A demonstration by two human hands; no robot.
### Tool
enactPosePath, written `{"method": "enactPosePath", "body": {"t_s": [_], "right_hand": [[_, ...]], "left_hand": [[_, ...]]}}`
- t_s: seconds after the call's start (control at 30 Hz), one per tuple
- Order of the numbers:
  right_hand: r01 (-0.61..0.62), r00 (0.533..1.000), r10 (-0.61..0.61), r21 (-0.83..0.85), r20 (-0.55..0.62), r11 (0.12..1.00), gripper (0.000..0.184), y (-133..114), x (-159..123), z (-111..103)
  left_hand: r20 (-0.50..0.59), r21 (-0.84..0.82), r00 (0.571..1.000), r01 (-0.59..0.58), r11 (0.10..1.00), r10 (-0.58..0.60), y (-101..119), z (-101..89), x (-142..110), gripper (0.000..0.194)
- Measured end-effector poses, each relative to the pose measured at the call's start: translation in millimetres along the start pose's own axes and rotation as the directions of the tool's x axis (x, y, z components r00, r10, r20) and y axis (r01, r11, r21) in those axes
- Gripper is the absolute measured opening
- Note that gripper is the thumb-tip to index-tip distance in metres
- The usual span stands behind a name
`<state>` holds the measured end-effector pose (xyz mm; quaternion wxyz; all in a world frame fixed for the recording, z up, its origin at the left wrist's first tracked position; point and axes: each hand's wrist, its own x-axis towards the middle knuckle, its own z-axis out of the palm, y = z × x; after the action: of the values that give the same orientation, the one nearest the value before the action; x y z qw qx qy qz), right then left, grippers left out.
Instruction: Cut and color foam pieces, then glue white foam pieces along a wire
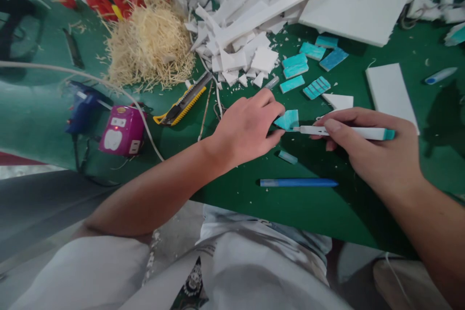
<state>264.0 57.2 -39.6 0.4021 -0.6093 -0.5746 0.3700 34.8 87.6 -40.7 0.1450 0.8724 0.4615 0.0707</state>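
Observation:
My left hand (247, 126) rests on the green table (327, 203), its fingers curled and pressing a small teal-coloured foam piece (289, 119) down by its left edge. My right hand (378, 147) grips a white marker with a teal end (348, 131), held nearly level, its tip touching the lower right edge of that foam piece. A small teal marker cap (287, 157) lies just below the piece. A blue marker (298, 182) lies on the table nearer to me.
Several teal-coloured foam pieces (308, 65) lie beyond my hands, with white foam scraps (240, 43) and large white foam sheets (363, 0) behind. A yellow utility knife (185, 101), a straw pile (148, 48), a purple device (121, 131) and a blue tool (82, 111) sit left.

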Motion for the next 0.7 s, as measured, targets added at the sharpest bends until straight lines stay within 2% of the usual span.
{"method": "enactPosePath", "body": {"t_s": [0.1, 0.27, 0.4, 0.6, 0.7], "right_hand": [[-0.037, 0.999, 0.037, 0.006, 0.007, 0.999, 0.013, -1.0, 0.1, -0.1], [-0.006, 1.000, 0.007, 0.011, -0.007, 1.000, 0.012, -0.7, -0.3, 0.5], [-0.036, 0.999, 0.036, 0.022, -0.017, 0.999, 0.013, -3.2, 0.0, 1.3], [-0.050, 0.988, 0.051, 0.011, -0.146, 0.999, 0.014, -8.0, 4.6, 2.0], [-0.047, 0.988, 0.048, 0.004, -0.144, 0.999, 0.013, -7.6, 5.7, 2.4]], "left_hand": [[0.003, 0.005, 1.000, 0.003, 1.000, -0.003, 0.9, 0.6, 0.1, 0.025], [0.006, 0.007, 1.000, 0.009, 1.000, -0.009, 0.7, 0.3, 0.7, 0.025], [-0.004, 0.009, 1.000, -0.008, 1.000, 0.008, -0.2, 1.1, 0.3, 0.026], [-0.012, 0.008, 1.000, -0.011, 1.000, 0.011, -0.3, 1.4, -1.3, 0.033], [-0.025, -0.007, 1.000, -0.018, 1.000, 0.018, -0.5, 1.6, -2.0, 0.038]]}}
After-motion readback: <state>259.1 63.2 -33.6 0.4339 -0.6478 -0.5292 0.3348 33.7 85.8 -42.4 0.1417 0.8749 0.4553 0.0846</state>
